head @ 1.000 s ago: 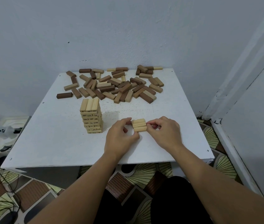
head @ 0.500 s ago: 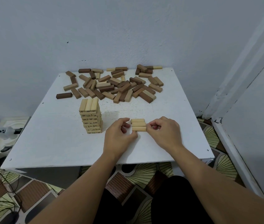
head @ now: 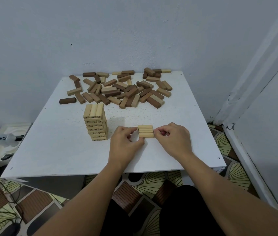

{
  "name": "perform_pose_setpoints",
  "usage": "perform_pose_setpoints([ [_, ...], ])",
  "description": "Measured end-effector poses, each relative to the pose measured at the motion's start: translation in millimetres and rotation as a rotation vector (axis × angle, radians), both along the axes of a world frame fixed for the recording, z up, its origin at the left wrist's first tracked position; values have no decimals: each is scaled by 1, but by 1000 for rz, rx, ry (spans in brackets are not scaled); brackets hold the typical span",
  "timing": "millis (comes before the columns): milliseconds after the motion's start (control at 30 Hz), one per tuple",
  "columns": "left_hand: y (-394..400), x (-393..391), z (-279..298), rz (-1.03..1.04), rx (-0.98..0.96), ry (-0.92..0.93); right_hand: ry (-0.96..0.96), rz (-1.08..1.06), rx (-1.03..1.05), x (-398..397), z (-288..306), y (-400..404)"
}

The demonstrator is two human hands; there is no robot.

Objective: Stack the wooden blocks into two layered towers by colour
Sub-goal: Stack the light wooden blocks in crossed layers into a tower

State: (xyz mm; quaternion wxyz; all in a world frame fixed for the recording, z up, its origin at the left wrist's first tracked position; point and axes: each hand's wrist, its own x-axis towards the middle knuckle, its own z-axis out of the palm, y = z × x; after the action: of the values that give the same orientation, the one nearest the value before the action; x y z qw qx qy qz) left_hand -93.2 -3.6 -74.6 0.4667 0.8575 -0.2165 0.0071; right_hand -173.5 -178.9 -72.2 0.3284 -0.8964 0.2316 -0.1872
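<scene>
Left hand [head: 124, 142]: fingertips curled, pinching left ends of block row.
Right hand [head: 172, 138]: fingers curled, pinching right ends.
Three pale blocks [head: 145, 131]: side by side, flat on white table [head: 53, 150], between fingertips.
Pale tower [head: 96, 122]: just left of left hand.
Mixed loose blocks [head: 121, 89]: well beyond fingers, by wall.

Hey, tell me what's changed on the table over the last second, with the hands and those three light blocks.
The three light blocks, slightly fanned and askew a second ago, now lie squared side by side. The left hand and right hand stay at the row's ends, fingertips pinching it; they barely shifted. The light tower and the loose block pile stayed put.
</scene>
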Motion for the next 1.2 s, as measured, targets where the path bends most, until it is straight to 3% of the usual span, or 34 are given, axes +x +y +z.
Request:
perform_pose_setpoints([
  [1200, 2, 3, 2, 29, 10, 42, 8, -10, 8, 1, 2, 0],
])
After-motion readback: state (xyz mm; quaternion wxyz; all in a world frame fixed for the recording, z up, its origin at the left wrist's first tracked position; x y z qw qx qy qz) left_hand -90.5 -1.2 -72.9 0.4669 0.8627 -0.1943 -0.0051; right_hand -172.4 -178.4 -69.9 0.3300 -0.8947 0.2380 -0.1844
